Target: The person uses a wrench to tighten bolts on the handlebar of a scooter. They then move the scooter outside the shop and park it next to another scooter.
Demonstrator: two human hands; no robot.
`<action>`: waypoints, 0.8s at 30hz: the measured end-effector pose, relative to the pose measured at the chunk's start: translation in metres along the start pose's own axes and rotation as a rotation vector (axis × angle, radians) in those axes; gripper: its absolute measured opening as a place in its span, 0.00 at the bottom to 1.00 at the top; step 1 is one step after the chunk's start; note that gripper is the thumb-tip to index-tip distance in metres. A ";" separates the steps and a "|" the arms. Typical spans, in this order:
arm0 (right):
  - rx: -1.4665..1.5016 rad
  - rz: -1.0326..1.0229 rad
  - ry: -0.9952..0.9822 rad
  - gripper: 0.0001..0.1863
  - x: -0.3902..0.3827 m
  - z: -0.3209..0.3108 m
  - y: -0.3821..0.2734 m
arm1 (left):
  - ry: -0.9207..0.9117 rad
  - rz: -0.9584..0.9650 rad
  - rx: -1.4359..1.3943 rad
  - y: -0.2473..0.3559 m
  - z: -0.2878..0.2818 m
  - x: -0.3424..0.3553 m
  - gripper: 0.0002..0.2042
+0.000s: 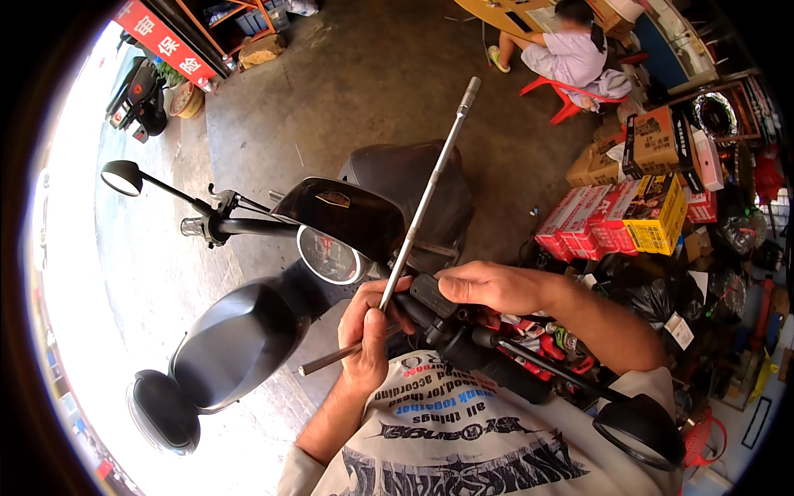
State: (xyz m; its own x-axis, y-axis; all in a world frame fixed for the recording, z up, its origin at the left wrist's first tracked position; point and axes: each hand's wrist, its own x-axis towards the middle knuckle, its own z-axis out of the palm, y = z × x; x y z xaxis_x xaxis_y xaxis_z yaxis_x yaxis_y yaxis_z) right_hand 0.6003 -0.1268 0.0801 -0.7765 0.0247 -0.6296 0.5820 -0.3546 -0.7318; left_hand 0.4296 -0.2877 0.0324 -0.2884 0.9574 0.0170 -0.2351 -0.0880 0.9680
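Observation:
My left hand (364,335) is closed around a long silver T-handle socket wrench (428,194). The wrench's shaft slants up and away over the scooter, its socket end (469,95) highest, while the crossbar (327,360) sticks out left below my fingers. At the scooter's handlebar, my right hand (496,285) rests against a black rectangular brake fluid reservoir (434,296), thumb on its top edge. Some of that hand's fingers are hidden behind the bar. Below it runs the black grip (509,372). The round speedometer (329,255) sits left of the wrench.
The black scooter seat (240,343) extends to the lower left. Mirrors (122,178) (638,431) stick out at both sides. Stacked cartons (616,215) and black bags (641,289) crowd the right. A person (571,58) sits on a red stool (571,95) at the back; another scooter (141,99) stands far left.

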 end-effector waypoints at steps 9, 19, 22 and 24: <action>-0.044 -0.160 0.118 0.29 0.001 -0.002 0.022 | -0.009 -0.044 -0.060 0.006 0.000 0.000 0.26; -0.142 -0.211 0.335 0.22 -0.042 -0.009 0.036 | -0.040 -0.064 -0.147 0.007 -0.001 -0.006 0.25; -0.181 -0.233 0.527 0.20 -0.064 0.007 0.033 | 0.037 -0.037 -0.105 0.007 -0.004 -0.015 0.23; -0.299 -0.237 0.738 0.16 -0.079 0.021 0.033 | 0.067 -0.005 0.015 0.002 -0.016 -0.021 0.23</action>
State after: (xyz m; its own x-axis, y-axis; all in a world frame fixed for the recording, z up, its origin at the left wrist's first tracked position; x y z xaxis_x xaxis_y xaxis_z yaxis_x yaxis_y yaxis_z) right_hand 0.6757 -0.1599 0.1115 -0.5894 0.7109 -0.3837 0.5437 -0.0022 -0.8393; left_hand 0.4208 -0.3127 0.0297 -0.3489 0.9372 -0.0042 -0.2233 -0.0788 0.9716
